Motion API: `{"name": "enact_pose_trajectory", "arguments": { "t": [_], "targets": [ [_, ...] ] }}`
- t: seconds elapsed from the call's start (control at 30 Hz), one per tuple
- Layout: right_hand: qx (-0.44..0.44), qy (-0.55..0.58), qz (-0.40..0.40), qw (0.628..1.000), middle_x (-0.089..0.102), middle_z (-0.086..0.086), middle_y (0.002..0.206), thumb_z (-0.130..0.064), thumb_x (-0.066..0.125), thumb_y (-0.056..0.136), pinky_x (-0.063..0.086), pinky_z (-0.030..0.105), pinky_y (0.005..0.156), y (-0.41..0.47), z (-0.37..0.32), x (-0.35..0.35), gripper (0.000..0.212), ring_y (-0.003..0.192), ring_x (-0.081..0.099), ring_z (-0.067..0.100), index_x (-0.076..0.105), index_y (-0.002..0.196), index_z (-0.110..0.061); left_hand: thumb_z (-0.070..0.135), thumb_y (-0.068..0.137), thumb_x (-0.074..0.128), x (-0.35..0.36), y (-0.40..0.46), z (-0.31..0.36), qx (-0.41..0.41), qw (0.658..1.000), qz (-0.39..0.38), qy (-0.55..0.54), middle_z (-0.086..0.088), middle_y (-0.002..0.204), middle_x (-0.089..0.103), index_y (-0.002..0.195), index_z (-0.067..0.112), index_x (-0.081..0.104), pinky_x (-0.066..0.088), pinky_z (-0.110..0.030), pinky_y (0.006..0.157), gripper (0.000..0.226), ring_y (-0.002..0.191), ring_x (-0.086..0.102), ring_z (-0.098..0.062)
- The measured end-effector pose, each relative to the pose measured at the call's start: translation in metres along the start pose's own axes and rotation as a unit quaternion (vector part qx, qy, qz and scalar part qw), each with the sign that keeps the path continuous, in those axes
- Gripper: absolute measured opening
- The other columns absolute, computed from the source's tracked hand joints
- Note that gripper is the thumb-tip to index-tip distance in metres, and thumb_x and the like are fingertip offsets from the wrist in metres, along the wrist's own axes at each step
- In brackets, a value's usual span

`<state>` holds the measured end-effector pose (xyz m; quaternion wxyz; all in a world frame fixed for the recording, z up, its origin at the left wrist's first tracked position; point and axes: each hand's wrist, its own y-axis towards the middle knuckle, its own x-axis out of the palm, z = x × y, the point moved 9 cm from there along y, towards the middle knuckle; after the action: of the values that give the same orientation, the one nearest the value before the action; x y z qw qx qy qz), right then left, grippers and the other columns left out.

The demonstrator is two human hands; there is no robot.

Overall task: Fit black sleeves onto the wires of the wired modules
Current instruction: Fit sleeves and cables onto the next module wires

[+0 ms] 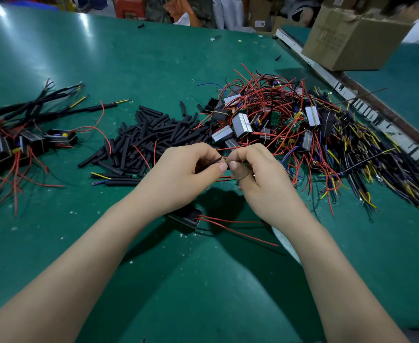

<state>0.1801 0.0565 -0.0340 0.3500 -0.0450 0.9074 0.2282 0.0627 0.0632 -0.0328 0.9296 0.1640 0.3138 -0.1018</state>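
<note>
A green matte desk (203, 280) with a slight sheen carries everything. Behind it stands a cardboard box (354, 38). A tangle of wired modules (277, 120) lies right, a heap of black sleeves (149, 137) centre. The left hand (191, 169) pinches a thin black sleeve (217, 160); the right hand (258, 169) pinches wires beside it. A black module (187, 217) rests under the wrists.

This is a small electronics assembly workshop. A wide green desk (134, 60) carries a heap of black sleeves (151, 134), a big tangle of wired modules (277, 120) and a finished pile (17, 139). A cardboard box (352, 38) stands on the next desk, and more cartons (260, 13) are behind.
</note>
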Motion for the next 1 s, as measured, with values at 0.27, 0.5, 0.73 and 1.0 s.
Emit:
{"name": "enact_pose_trajectory", "arguments": {
  "t": [0.27,0.5,0.73,1.0],
  "targets": [
    [-0.037,-0.050,-0.006,0.998,0.055,0.001,0.100,-0.013,0.055,0.096,0.047,0.042,0.076,-0.004,-0.009,-0.002,0.013,0.086,0.054,0.017,0.065,0.102,-0.007,0.029,0.090,0.057,0.004,0.001,-0.009,-0.024,1.000,-0.016,0.006,0.004,0.064,0.057,0.078,0.029,0.057,0.033,-0.016,0.052,0.012,0.053,0.042,-0.001],
    [0.019,-0.038,0.028,0.999,0.052,-0.001,0.099,-0.016,0.052,0.097,0.040,0.028,0.076,-0.002,0.003,-0.007,0.013,0.085,0.047,0.009,0.063,0.101,-0.010,0.040,0.078,0.065,0.010,-0.001,-0.011,-0.061,0.982,-0.087,-0.154,0.001,0.081,0.069,0.097,0.024,0.064,0.052,-0.027,0.075,0.025,0.071,0.062,-0.006],
    [0.065,0.070,0.016,0.995,0.054,-0.005,0.092,-0.019,0.051,0.098,0.038,0.017,0.076,-0.002,0.007,-0.008,0.010,0.078,0.047,0.001,0.060,0.101,-0.017,0.016,0.088,0.055,0.001,-0.004,-0.008,-0.054,0.965,-0.131,-0.222,0.000,0.086,0.074,0.099,0.017,0.068,0.050,-0.013,0.075,0.017,0.077,0.067,-0.006],
    [0.069,0.165,0.012,0.984,0.057,-0.018,0.070,-0.018,0.057,0.095,0.044,0.025,0.070,-0.002,0.008,-0.005,0.017,0.067,0.051,-0.002,0.061,0.087,-0.033,0.018,0.084,0.061,-0.002,0.000,-0.006,-0.035,0.976,-0.076,-0.203,0.004,0.074,0.072,0.093,0.018,0.065,0.051,-0.013,0.068,0.010,0.069,0.066,-0.005]
  ]
}}
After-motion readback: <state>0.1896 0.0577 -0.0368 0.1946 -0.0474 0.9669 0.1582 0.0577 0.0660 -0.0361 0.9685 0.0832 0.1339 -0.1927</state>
